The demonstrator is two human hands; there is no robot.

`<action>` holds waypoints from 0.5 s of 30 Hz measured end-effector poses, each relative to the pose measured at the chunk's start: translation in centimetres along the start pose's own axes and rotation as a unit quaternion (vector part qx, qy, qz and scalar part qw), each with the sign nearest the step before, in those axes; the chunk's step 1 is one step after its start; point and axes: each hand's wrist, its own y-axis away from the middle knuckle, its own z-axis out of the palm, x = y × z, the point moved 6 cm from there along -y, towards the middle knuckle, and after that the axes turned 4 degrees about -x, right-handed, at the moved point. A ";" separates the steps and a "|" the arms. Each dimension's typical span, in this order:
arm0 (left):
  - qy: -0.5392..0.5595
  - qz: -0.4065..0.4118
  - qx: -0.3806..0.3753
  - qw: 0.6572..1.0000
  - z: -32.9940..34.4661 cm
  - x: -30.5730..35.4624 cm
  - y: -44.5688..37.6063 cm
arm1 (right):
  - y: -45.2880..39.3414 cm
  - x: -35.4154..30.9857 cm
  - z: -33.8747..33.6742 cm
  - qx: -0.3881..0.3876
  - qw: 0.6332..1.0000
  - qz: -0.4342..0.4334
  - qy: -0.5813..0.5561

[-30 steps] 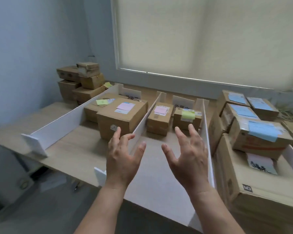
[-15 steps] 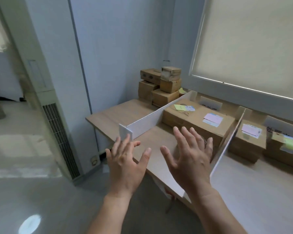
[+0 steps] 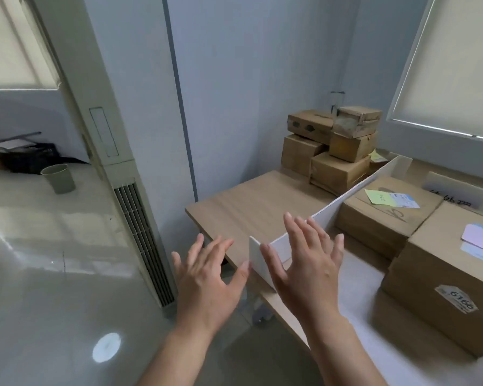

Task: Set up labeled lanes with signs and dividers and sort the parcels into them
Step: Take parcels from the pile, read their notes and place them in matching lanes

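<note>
The pale wooden table [image 3: 251, 201] fills the right half of the view, its left corner bare and its near edge running down toward the person. Along it stands the long white foam-board divider [image 3: 346, 201], upright, its folded near end right at the table's front edge. To the right of that divider, in the lane, sit two big brown cardboard parcels: the near one with a white numbered sticker [image 3: 444, 288], the far one with a yellow and a blue note on top [image 3: 385, 215]. Behind them a white sign card with dark writing [image 3: 457, 190] stands by the window wall.

Back in the corner, left of the divider, a stack of smaller worn brown boxes [image 3: 332, 146] waits, seemingly unsorted, so that looks like the next pick.

Both hands are up and empty. Left hand [image 3: 207, 277], fingers spread, hangs over the floor off the table's front edge. Right hand [image 3: 307, 263], fingers straight and fanned, hovers in front of the divider's near end; I cannot tell whether it touches.

To do this well: reach over the bare left corner, not across the divider, which looks light enough to tip. Open floor lies to the left, up to the tall cream air-conditioner unit [image 3: 115, 174].
</note>
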 end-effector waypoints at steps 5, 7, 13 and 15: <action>-0.036 -0.002 -0.051 0.998 2.1 -0.4 -8.5 | -7.4 0.7 4.4 0.023 1.000 0.019 -0.004; -0.042 -0.006 -0.074 0.996 3.4 -0.7 -11.3 | -10.0 1.0 6.0 0.026 0.999 0.026 0.006; -0.025 -0.010 -0.107 0.994 6.4 -3.0 -18.3 | -15.6 1.8 11.6 -0.017 0.999 0.046 0.010; -0.023 -0.008 -0.112 0.993 7.1 -3.8 -20.8 | -17.5 1.6 13.0 -0.015 0.998 0.049 0.029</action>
